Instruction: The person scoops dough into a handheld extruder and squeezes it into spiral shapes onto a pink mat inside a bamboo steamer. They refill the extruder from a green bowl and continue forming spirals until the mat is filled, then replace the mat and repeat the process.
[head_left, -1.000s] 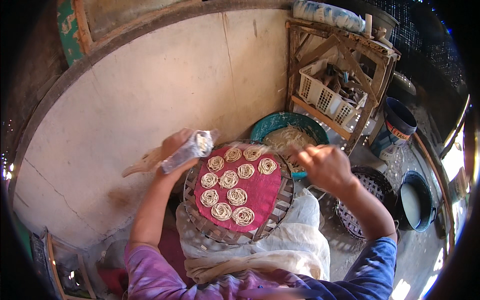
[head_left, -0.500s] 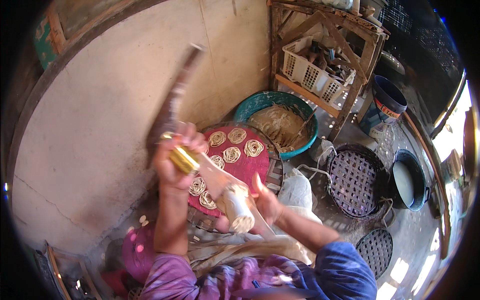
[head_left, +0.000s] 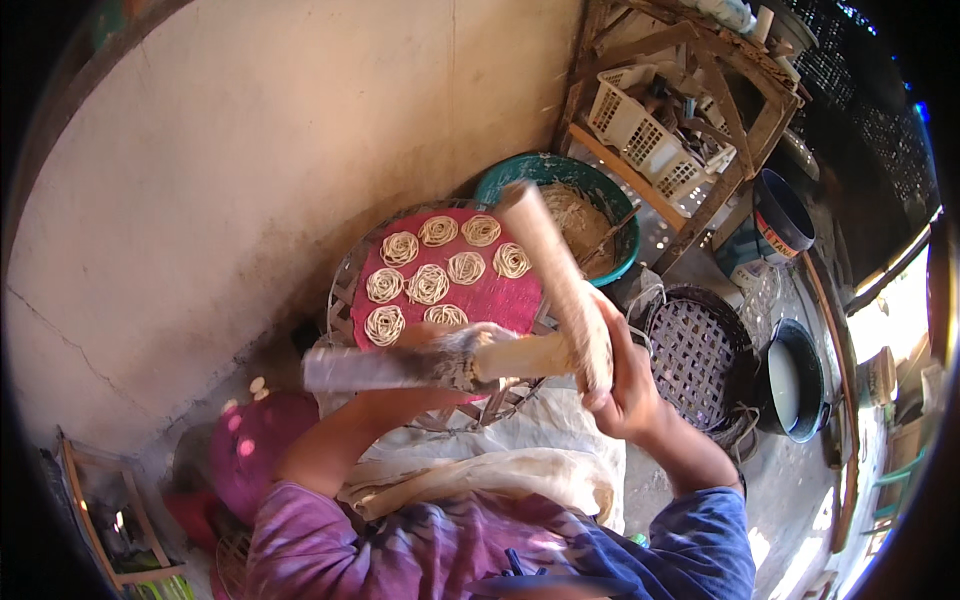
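Note:
My right hand [head_left: 626, 380] is closed around one end of a wooden press [head_left: 525, 358], a pale, thick plunger with a crosswise wooden handle and a darker bar reaching left. On the left side, my left hand [head_left: 425, 336] grips the press from behind; the bar hides most of its fingers, and motion blurs it. Just beyond lies a round woven tray [head_left: 345, 290] covered by a red sheet [head_left: 400, 222]. Several coiled nests of pale dough strands [head_left: 428, 284] rest on the sheet. The press partly covers the tray's near edge.
Behind the tray stands a green basin [head_left: 500, 178] of pale dough with a stick in it. A wooden rack [head_left: 740, 120] holds a white plastic crate [head_left: 640, 135]. To the right are a woven basket [head_left: 690, 350], a dark bucket of whitish liquid [head_left: 800, 370] and a paint pail [head_left: 765, 230].
The press has been turned: the brass cylinder and the pale end facing me no longer show, and its handle now points up and away. Both hands have shifted, the right one moving up and right.

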